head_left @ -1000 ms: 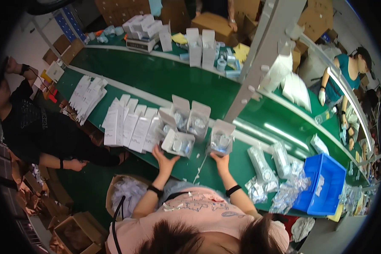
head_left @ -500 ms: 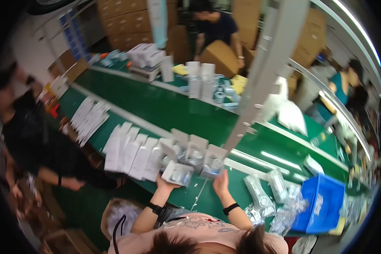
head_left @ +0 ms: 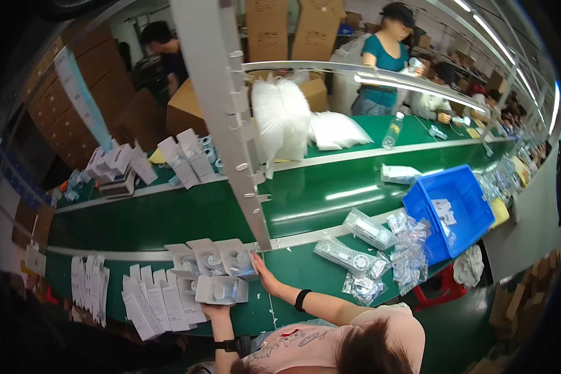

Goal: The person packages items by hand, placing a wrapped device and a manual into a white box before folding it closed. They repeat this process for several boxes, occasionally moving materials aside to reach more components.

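My left hand (head_left: 217,310) is at the near end of an open white carton (head_left: 238,290), its fingers mostly hidden beneath the carton. A clear-wrapped item shows inside that carton. Just beyond it stand several more open white cartons (head_left: 192,250) in a cluster, their flaps up and clear-wrapped items inside. Against the right side of this cluster lies my right hand (head_left: 265,275), fingers stretched out and holding nothing. To the left, flat-looking white cartons (head_left: 158,302) lean in a row.
Clear-wrapped parts (head_left: 349,254) lie on the green table to the right, beside a blue bin (head_left: 427,234). A metal post (head_left: 221,106) rises beyond the cartons. More white cartons (head_left: 88,283) lie at far left. A person in a teal shirt (head_left: 380,65) stands across the belt.
The view has swung to the right, bringing the blue bin further into the picture. My left hand stays at the near carton and my right hand stays beside the cluster.
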A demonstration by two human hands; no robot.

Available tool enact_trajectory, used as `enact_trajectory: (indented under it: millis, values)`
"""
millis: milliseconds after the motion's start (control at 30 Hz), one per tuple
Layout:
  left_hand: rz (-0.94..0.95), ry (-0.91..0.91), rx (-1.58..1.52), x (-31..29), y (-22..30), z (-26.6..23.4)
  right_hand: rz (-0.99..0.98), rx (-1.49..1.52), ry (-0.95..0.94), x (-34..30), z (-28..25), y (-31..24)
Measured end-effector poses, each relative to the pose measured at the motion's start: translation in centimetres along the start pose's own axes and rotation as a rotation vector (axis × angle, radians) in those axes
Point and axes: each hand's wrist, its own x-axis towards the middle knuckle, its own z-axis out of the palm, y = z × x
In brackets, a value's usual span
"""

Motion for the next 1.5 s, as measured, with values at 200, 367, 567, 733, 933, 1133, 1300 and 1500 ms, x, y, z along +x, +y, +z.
enact_trajectory:
  millis: [200,367,567,733,933,1133,1300,1500]
  values:
    - [-0.046,-0.073,-0.124,-0.6,-0.1,0.0,0.055,0.085,0.249,-1.0,0.4,0.9]
    - [-0.018,-0.029,0.037,-3.7,-1.0,2.1,0.516,0.240,0.606,-7.3,2.3,-1.1]
    - [0.093,0.371,0.220,-4.2,-0.6,-2.1,0.960,0.473,-0.034,-8.5,3.4,-1.7]
    - [0.109,0.427,0.422,-6.0,-0.2,-2.5,1.032,0.661,-0.117,-3.9,4.7,-2.3]
    - [1.269,0.317,1.189,-10.0,7.9,-0.1,1.087,0.546,-0.122,-2.1,4.5,-3.6]
    - [1.368,1.156,2.246,-8.7,19.4,0.6,1.009,0.068,-0.104,-5.4,3.9,-4.6]
    - [0.523,1.294,2.281,-8.1,20.5,2.0,0.846,-0.374,-0.412,-8.7,3.0,-8.6]
    - [1.718,0.305,1.623,-15.5,4.8,7.8,0.076,-0.515,-0.720,-12.1,7.5,-17.3]
